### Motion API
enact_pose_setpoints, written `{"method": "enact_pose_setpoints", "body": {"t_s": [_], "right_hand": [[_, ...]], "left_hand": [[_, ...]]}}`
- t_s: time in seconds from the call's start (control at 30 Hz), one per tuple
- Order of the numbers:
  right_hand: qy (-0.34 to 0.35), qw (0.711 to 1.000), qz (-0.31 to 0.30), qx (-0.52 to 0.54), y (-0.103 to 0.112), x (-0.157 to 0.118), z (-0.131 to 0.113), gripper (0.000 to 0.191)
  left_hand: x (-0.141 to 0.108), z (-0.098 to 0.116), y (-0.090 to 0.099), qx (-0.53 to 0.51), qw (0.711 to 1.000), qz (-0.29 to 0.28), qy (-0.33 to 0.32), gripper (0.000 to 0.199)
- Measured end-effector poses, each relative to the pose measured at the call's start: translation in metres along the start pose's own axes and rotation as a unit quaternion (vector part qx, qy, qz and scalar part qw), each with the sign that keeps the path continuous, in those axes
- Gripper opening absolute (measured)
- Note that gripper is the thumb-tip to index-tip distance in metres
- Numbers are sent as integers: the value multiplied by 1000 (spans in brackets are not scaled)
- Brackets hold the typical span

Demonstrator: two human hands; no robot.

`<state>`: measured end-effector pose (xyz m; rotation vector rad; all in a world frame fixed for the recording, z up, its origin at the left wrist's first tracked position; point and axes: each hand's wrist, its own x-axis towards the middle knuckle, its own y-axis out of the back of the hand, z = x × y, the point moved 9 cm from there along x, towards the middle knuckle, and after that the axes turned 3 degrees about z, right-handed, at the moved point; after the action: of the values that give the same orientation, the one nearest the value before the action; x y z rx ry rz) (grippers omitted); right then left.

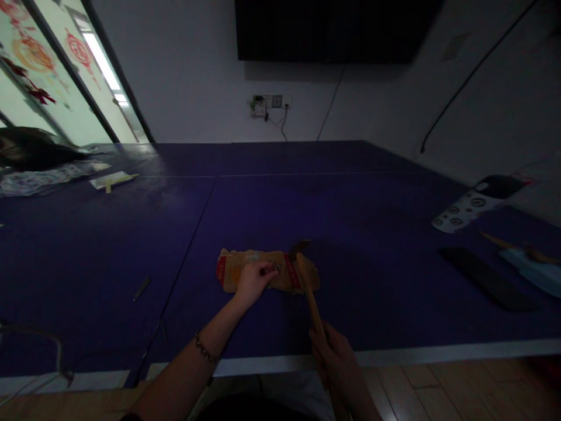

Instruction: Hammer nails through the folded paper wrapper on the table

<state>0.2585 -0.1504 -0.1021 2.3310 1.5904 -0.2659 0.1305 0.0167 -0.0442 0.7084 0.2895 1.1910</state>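
Note:
My right hand (335,356) is wrapped around the wooden handle of a hammer (312,295) near the table's front edge. Its dark metal head lies over the right part of a flattened tan and red printed packet (232,270); I cannot tell whether they touch. My left hand (255,280) rests over the middle of that packet, thumb and fingertips pinched around a small dark reddish piece (268,269). What exactly the piece is cannot be made out in the dim light.
The packet lies on a large dark blue table (280,204). On its left are a small grey blade-like tool (141,287) and a white card (114,179). To the right lie a black flat bar (484,278), a light blue cloth-like thing (532,270) and a patterned pouch-like item (468,207).

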Motion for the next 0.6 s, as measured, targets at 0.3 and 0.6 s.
{"method": "enact_pose_setpoints", "body": {"t_s": [0.3,0.6], "right_hand": [[-4,999,13,-34,3,-2,2,32],[-19,999,2,-40,1,-3,3,32]], "left_hand": [[-2,6,-3,33,999,-14,-33,5],[-6,17,-7,93,992,-13,-89,11]]}}
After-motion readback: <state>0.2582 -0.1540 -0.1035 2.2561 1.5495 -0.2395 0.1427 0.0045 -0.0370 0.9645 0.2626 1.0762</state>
